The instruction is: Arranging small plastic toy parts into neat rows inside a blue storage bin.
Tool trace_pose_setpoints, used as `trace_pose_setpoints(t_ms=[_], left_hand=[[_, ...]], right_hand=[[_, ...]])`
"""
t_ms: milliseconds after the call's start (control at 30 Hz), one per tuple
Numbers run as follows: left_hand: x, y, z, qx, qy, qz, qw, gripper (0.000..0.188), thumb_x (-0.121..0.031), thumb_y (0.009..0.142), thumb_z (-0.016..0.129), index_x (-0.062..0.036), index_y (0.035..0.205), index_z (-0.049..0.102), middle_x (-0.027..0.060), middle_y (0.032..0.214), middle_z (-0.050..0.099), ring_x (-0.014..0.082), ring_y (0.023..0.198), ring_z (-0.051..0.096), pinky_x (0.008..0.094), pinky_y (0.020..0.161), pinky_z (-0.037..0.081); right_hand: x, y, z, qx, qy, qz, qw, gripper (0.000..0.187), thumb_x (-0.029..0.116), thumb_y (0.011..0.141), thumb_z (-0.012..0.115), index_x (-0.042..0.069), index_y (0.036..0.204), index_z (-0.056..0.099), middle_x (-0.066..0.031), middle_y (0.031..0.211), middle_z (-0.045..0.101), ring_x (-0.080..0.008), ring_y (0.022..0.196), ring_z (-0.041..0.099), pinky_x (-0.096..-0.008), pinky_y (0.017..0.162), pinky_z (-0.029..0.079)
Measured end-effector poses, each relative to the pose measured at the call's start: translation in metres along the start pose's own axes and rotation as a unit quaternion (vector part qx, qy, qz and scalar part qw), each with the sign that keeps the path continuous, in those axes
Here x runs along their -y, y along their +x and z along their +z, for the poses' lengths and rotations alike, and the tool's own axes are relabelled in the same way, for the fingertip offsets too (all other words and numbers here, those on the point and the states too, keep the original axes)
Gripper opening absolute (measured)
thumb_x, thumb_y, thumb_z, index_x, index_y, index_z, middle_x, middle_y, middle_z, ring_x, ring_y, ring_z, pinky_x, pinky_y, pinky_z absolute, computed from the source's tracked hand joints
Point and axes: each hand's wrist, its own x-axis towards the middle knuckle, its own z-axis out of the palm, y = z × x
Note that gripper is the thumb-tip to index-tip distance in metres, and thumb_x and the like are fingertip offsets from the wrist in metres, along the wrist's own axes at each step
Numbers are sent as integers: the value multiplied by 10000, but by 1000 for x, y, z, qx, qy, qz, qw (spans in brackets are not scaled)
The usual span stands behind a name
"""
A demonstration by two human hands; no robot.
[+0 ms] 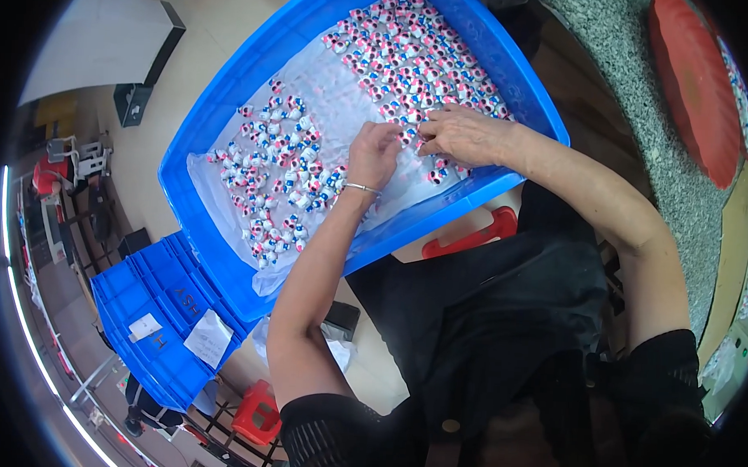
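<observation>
Both hands are inside a large blue plastic tub (534, 91) lined with a white sheet (333, 96). Many small white, pink and blue figurines with dark eyes lie on it. The figurines on the right (413, 62) stand close together in rough rows; the pile on the left (282, 160) lies jumbled. My left hand (373, 157), a bracelet on its wrist, is closed at the near end of the rows, and what its fingertips hold is hidden. My right hand (466, 136) reaches in from the right, its fingers bent and pinched at a small figurine (422, 141) among the rows.
Stacked blue crates (153, 316) with paper labels stand left of the tub. A red stool (477, 233) shows under its near edge, another red stool (259, 412) farther left. To the right runs a speckled stone counter (623, 69) with a red tray (694, 88) on it.
</observation>
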Motion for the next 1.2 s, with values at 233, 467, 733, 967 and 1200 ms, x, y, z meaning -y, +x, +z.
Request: trace_pose_setpoints(t_ms=[233,467,733,967,1200], left_hand=[[-39,-20,-67,46,154,2,987,121,-53,801,679,-65,914,638,89,875,576,207,730,604,300,650,496],[-35,-50,-52,202,438,117,868,250,-194,682,738,-125,894,625,66,892,576,265,893,582,385,746,509],[-51,-38,-52,189,233,7,954,296,-48,765,672,-96,1055,642,70,875,552,193,803,600,324,712,510],[-38,-21,-19,102,-249,-313,911,310,-66,802,705,-48,1103,631,87,934,624,154,725,664,261,629,527],[-33,-17,9,86,-177,-232,953,272,-87,794,726,-22,1025,599,68,848,645,159,735,678,274,617,539]], right_hand=[[-6,-5,4,-22,-10,-6,1000,257,96,842,540,115,1043,698,-80,1088,589,-259,1103,540,-399,949,434],[0,3,7,16,-47,-1,999,318,91,855,521,146,1132,666,-63,1094,574,-231,1114,527,-376,949,425],[5,3,-1,38,-83,-7,996,327,114,866,506,136,1161,643,-51,1098,554,-212,1130,516,-374,954,420],[1,1,0,22,-48,-11,999,288,100,848,526,119,1102,662,-52,1063,562,-202,1119,522,-376,945,418],[-1,-3,0,11,-40,-16,999,188,121,830,554,104,951,697,-54,1029,567,-203,1078,550,-376,934,428]])
